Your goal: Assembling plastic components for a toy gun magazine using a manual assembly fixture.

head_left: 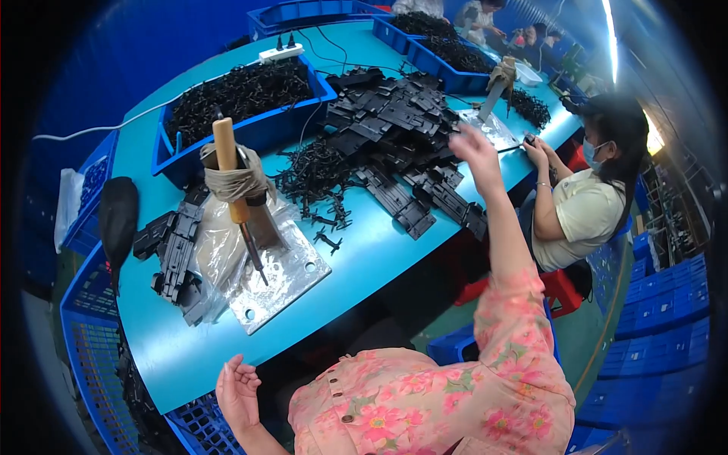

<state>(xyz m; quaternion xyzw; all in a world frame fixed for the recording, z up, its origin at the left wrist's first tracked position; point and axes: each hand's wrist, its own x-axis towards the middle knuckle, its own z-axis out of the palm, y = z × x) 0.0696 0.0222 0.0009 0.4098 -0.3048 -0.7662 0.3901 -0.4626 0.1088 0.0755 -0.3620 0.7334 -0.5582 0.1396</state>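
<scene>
My left hand (238, 388) hovers at the table's near edge, its fingers loosely curled and apart with nothing in them. Stretched out to the far right, my right hand (478, 152) is raised over the edge of a heap of flat black plastic parts (394, 114). Its fingers look extended, slightly blurred, and no part shows in them. A wooden-handled soldering iron (225, 148) is tied with cord to a metal stand, tip pointing down over a metal plate (292, 274). Small black clip-like pieces (315, 174) lie loose between the stand and the heap.
A blue bin (250, 125) of small black pieces stands behind the iron. More black parts (178, 254) lie left of the plate beside clear plastic film. At right a masked co-worker (584, 189) sits by a second stand (493, 95). A white power strip (280, 53) trails cables.
</scene>
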